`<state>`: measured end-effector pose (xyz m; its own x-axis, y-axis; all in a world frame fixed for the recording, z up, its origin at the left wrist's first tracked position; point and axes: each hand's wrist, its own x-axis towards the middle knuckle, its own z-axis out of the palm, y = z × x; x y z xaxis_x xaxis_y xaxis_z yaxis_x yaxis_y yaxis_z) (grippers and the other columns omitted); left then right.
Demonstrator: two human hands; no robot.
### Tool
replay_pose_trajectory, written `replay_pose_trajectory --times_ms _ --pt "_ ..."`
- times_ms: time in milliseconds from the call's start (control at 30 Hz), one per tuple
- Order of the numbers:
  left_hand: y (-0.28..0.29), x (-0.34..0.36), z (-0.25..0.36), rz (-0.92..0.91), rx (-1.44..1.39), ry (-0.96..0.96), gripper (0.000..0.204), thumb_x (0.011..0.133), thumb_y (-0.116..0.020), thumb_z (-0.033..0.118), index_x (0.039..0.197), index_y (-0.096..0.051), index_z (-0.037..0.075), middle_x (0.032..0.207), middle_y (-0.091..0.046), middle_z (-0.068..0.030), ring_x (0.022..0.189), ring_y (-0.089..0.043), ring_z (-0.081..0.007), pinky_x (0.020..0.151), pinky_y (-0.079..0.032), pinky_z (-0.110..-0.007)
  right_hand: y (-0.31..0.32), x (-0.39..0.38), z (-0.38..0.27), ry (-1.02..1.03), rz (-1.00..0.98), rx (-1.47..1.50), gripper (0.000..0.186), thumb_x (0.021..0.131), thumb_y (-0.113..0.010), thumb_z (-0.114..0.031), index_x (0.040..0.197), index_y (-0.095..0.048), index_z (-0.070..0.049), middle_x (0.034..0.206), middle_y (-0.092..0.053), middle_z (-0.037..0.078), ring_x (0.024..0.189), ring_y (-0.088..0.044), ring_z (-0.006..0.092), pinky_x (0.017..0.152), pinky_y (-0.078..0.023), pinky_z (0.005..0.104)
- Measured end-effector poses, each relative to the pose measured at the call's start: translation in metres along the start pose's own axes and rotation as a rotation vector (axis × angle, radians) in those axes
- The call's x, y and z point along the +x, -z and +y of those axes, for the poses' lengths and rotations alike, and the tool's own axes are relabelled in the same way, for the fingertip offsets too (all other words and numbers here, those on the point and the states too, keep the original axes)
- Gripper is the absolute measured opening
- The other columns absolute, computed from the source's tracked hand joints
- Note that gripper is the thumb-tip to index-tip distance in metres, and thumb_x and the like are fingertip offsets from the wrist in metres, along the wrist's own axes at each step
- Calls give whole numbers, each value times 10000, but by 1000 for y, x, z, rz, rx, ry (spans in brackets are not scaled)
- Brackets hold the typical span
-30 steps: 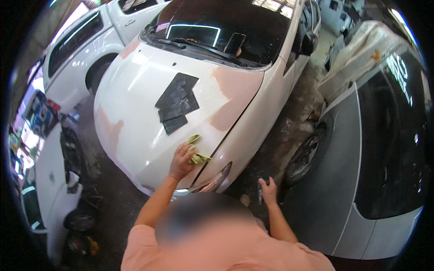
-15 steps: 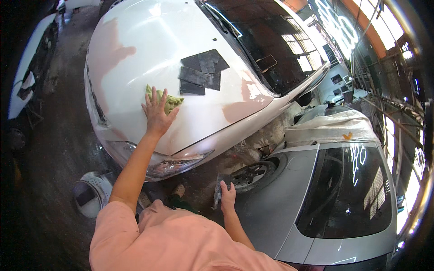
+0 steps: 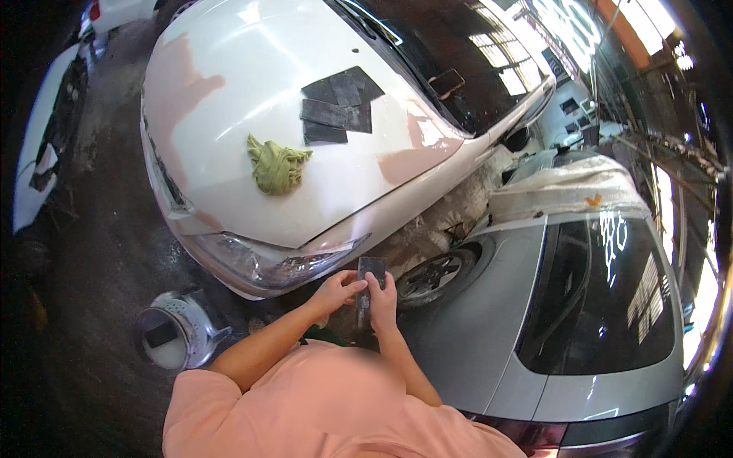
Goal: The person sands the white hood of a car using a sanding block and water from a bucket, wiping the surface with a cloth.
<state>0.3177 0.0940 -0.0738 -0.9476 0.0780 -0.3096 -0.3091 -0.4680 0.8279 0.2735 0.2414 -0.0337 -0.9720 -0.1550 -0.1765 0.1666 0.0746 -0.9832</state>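
In front of my body, my right hand [image 3: 382, 300] grips a dark, flat piece of sandpaper [image 3: 372, 267], its thumb on the face. My left hand [image 3: 336, 293] meets it from the left, fingertips pinching the same piece at its edge. Both hands are in the gap between the white car and the grey car. On the white hood [image 3: 229, 122] lies a crumpled green cloth [image 3: 276, 166], with no hand on it. Several dark sandpaper sheets [image 3: 340, 107] overlap farther up the hood, towards the windshield.
Below and left, a bucket [image 3: 172, 343] holds pale liquid and a dark piece. The white car's headlight [image 3: 263, 263] is just ahead of my hands. To my right stands the grey car [image 3: 466, 336] with its wheel [image 3: 431, 278]. Brownish patches [image 3: 183, 88] mark the hood.
My left hand has let go of the green cloth, leaving it on the hood, and come back to the sandpaper. My right hand has lifted the sandpaper slightly upward in view.
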Motion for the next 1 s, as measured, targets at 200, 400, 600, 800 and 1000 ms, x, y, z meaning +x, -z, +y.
replay_pose_trajectory --times_ms 200,400,600,800,1000 --pt "1 7 6 -48 -57 57 595 946 -811 277 1443 -574 51 1263 -655 -24 1095 -623 -139 884 -535 -306 15 6 19 46 -12 30 413 1070 -650 -260 1392 -585 -10 1221 -666 34 1067 -610 115 906 -506 295" --pt "-15 6 29 78 -185 -49 555 924 -820 188 1402 -569 61 1190 -666 -28 1089 -633 -137 916 -538 -316 43 -19 26 -183 -54 119 556 1078 -621 -298 1539 -448 -41 1360 -593 64 1192 -595 151 993 -531 383" --pt "-33 4 37 -13 -236 -61 460 963 -753 89 1374 -547 98 1254 -677 -40 1146 -677 -191 1006 -564 -378 54 -39 2 -239 -153 296 486 1018 -702 -167 1442 -502 -38 1116 -625 49 873 -678 154 746 -583 317" --pt "-24 -6 48 -80 -262 -79 549 1011 -693 354 1452 -511 83 1353 -652 -97 1270 -649 -252 1075 -549 -463 77 -35 -3 -44 -124 90 591 974 -770 -129 1494 -516 -8 1070 -632 38 815 -623 98 690 -549 267" --pt "17 -19 77 -440 -235 111 645 1015 -666 430 1531 -484 89 1413 -622 -75 1324 -605 -251 1095 -525 -509 91 -44 -45 229 -227 -352 663 914 -785 -111 1523 -541 -12 1292 -584 127 1263 -556 251 1115 -429 331"
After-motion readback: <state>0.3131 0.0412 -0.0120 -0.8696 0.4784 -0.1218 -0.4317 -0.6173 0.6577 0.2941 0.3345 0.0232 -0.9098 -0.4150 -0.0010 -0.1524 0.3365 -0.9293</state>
